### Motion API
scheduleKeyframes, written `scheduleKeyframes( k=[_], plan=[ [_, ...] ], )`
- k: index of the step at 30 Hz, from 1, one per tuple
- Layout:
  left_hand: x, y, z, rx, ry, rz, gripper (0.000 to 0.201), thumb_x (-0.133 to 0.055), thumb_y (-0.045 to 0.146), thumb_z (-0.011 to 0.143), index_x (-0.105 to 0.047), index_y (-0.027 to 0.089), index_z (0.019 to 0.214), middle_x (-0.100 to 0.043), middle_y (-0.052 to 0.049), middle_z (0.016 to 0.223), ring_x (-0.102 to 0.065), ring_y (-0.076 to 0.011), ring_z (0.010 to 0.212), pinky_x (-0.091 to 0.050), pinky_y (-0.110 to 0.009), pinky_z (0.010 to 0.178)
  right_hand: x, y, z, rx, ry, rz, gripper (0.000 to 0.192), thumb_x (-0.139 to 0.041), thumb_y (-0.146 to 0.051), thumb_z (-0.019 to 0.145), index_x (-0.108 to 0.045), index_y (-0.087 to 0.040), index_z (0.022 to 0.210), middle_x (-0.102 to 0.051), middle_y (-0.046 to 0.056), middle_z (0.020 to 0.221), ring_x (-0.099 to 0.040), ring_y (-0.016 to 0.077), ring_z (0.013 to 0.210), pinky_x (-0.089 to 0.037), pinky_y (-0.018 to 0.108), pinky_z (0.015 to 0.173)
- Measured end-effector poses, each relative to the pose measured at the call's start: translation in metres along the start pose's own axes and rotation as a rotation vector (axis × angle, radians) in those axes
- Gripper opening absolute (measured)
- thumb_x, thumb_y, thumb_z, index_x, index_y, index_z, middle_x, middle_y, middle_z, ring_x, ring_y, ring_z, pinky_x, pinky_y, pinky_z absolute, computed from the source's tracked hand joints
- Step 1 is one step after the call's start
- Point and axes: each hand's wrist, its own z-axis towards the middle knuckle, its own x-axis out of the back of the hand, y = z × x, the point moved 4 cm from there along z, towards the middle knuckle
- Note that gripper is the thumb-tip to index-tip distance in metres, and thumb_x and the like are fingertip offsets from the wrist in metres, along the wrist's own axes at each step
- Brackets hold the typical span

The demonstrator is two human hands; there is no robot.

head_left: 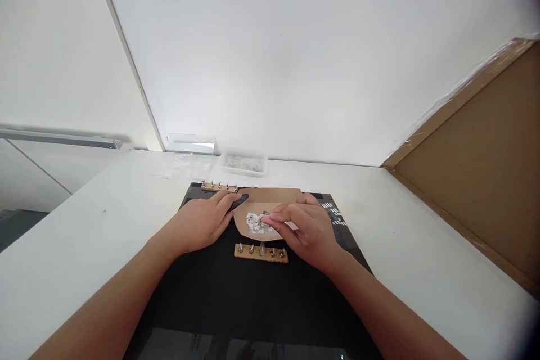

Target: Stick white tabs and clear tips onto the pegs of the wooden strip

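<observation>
A short black tool with a rounded end (pixel 240 201) sticks out from between the thumb and fingers of my left hand (pixel 206 222), which is closed on it at the left edge of a brown paper sheet (pixel 270 196). On that sheet lies a pile of small white pieces (pixel 254 222). Over the right side of the pile, my right hand (pixel 306 230) has its thumb and fingertips pinched together. Something small and dark shows at the fingertips, too small to name. Just in front of the sheet is a wooden strip with several upright metal pins (pixel 253 254).
Under everything lies a glossy black board (pixel 253 298) on a white table (pixel 76 270). Another pin strip (pixel 219 187) sits at its back left, and white chips (pixel 333 211) lie at its right. Behind stand a clear plastic tray (pixel 243 164) and plastic bags (pixel 181 166). A cardboard panel (pixel 476 174) borders the right.
</observation>
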Motion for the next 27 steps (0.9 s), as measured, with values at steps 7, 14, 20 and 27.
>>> scheduleKeyframes(
  k=[7,14,20,27],
  plan=[
    [0.002,-0.006,0.001,0.022,0.032,-0.134,0.040,-0.033,0.036,0.113,-0.061,0.021,0.136,-0.075,-0.012,0.127,-0.076,-0.0294,0.102,-0.060,-0.042,0.085,-0.001,-0.001,0.000,0.009,-0.017,0.018,0.021,-0.073,-0.030,0.102,-0.059,-0.024,0.088,-0.081,-0.004,0.079,-0.075,0.0142,0.069,-0.042,0.035,0.073],
    [-0.002,-0.021,0.004,0.083,0.034,-0.246,0.043,-0.034,0.038,0.113,-0.061,0.023,0.144,-0.070,-0.008,0.144,-0.067,-0.0287,0.128,-0.054,-0.047,0.108,-0.002,0.000,-0.001,-0.029,-0.075,0.070,0.021,-0.076,-0.034,0.100,-0.061,-0.024,0.089,-0.081,-0.005,0.082,-0.075,0.0147,0.070,-0.041,0.035,0.076],
    [-0.008,-0.028,0.002,0.071,-0.045,-0.186,0.041,-0.038,0.039,0.111,-0.069,0.022,0.132,-0.076,-0.010,0.126,-0.073,-0.0289,0.111,-0.058,-0.042,0.094,-0.006,-0.001,-0.003,-0.091,-0.171,0.083,0.020,-0.069,-0.034,0.104,-0.063,-0.023,0.088,-0.077,-0.005,0.072,-0.071,0.0141,0.066,-0.043,0.033,0.074],
    [0.003,-0.030,-0.001,0.093,0.020,0.014,0.032,-0.047,0.038,0.107,-0.069,0.019,0.121,-0.067,-0.010,0.123,-0.070,-0.0217,0.084,-0.054,-0.034,0.067,-0.010,0.000,-0.009,-0.159,-0.274,0.015,0.029,-0.063,-0.044,0.107,-0.068,-0.023,0.088,-0.075,-0.004,0.068,-0.067,0.0154,0.062,-0.043,0.031,0.069]
  ],
)
